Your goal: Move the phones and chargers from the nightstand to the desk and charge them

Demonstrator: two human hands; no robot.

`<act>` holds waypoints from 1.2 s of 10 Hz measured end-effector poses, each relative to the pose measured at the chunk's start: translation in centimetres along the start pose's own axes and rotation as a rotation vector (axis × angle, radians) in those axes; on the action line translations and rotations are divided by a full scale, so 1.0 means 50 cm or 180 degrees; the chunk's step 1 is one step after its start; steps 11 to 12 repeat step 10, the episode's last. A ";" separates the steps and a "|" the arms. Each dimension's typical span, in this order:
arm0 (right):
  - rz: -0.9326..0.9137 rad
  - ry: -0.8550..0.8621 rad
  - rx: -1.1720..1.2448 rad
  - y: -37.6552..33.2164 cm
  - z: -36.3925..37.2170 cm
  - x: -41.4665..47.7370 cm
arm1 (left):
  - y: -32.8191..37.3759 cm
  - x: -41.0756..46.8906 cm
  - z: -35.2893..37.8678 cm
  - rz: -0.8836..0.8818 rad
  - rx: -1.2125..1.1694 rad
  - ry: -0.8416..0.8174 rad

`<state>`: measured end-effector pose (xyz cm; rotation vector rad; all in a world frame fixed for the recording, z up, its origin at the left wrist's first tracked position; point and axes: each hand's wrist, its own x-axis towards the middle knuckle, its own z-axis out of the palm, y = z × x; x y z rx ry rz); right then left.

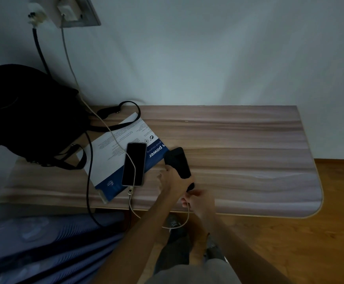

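**Two phones at the near edge of the desk**

Pale wall is seen behind a long wood-grain desk (238, 140) with a rounded near right corner, set above an orange-brown wooden floor (320, 242). At the left end of the desk a large black fabric bag (27, 111) is placed, its straps trailing over a white and blue printed sheet (113, 158). A blue striped bedcover (44, 247) is seen below the desk at lower left.

High on the wall a metal socket plate (79, 12) carries a white charger plug (66, 10), and a white cable (73, 74) is run down from it across the sheet. A thick black cable (88, 181) hangs from a second plug and drops over the near edge.

A slim phone with a dark screen (134, 163) lies face up partly on the sheet, its long axis running from near to far and tilted slightly to the right; the white cable crosses it.

Just beside it, a black phone (178, 162) is grasped at its near end by the left hand (173, 179), its long axis pointing away and a little to the left, its far end over the sheet's corner. The right hand (199, 201) is closed on a thin white cable end (185, 220) at the phone's near end; whether the connector is seated cannot be told.
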<state>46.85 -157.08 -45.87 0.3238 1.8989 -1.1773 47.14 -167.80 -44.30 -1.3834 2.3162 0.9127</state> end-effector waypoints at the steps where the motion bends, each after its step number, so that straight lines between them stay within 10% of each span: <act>1: -0.0230 -0.0197 -0.0677 -0.003 0.005 0.001 | -0.011 0.006 0.000 0.0095 0.0198 -0.0006; 5: -0.1171 -0.0084 -0.2402 -0.053 -0.081 -0.017 | -0.073 0.013 0.020 0.0758 0.1107 0.0112; 12: -0.2084 0.0495 -0.1624 -0.043 -0.111 -0.096 | -0.148 -0.097 -0.064 0.1059 0.0664 0.0627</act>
